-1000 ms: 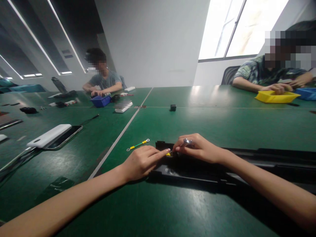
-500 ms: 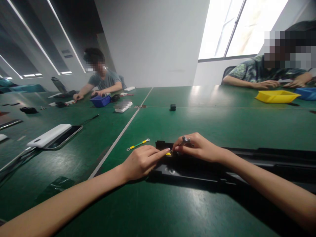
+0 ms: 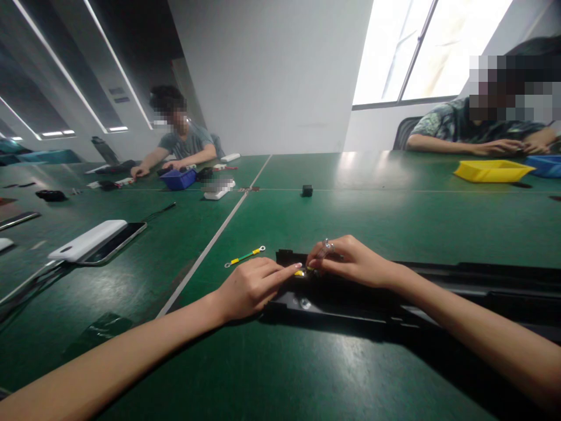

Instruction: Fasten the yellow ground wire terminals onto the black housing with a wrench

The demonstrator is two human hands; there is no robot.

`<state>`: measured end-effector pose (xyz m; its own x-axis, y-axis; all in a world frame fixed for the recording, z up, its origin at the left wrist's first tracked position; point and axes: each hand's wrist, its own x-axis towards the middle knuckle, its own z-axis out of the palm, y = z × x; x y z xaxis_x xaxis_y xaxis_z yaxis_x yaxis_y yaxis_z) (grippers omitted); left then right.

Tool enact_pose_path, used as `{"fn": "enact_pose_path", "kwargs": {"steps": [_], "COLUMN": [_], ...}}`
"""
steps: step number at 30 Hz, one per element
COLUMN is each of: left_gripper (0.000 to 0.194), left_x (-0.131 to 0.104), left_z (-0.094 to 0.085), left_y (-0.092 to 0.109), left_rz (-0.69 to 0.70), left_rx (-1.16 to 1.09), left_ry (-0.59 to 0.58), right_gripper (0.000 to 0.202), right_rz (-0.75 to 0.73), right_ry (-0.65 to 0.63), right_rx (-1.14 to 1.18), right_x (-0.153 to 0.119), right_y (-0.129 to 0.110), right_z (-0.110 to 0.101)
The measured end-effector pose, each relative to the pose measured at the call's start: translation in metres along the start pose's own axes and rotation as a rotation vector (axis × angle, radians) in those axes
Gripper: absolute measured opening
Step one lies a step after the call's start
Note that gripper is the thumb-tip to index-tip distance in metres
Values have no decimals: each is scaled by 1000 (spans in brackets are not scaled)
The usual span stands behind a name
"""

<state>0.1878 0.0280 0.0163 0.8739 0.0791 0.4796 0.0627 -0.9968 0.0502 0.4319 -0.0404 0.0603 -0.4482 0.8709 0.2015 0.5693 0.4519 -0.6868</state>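
Note:
My left hand point(image 3: 253, 286) lies across the end of a long black metal channel point(image 3: 333, 318). Its index finger stretches out and touches a yellow-sleeved wire end point(image 3: 300, 273) inside. My right hand point(image 3: 346, 260) is closed just right of that fingertip, thumb and fingers pinched low in the channel. A small silver metal tool point(image 3: 326, 248) shows between its fingers; its exact kind is blurred, and the pinched fingertips hide what they touch. To the left, a green wire with yellow sleeves and ring terminals point(image 3: 245, 257) lies on the green table.
A phone point(image 3: 114, 244) and a white power bank point(image 3: 87, 240) with a cable lie left. Farther off are a small black block point(image 3: 307, 190), a blue bin point(image 3: 179, 179) and a yellow bin point(image 3: 493, 171). Two people sit across the table point(image 3: 368, 216).
The silver tool in my right hand has turned slightly as the fingers shift. My left hand keeps its place. The person at the right has moved their arms a little.

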Motion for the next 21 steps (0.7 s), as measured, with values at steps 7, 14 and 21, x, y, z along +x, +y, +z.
{"fn": "enact_pose_path", "kwargs": {"steps": [7,14,21], "left_gripper": [41,41,41], "left_x": [0,-1,-1], "left_z": [0,1,1], "left_y": [-1,-1,-1], "left_rz": [-5,-9,-8], "left_rx": [-8,-9,-5], "left_ry": [-10,-19,-7], "right_gripper": [29,32,30], "right_rz": [36,69,57], "right_ry": [-3,1,2], "right_rx": [19,55,35], "right_x": [0,1,1], "right_y": [0,0,1], "right_z": [0,1,2]}}
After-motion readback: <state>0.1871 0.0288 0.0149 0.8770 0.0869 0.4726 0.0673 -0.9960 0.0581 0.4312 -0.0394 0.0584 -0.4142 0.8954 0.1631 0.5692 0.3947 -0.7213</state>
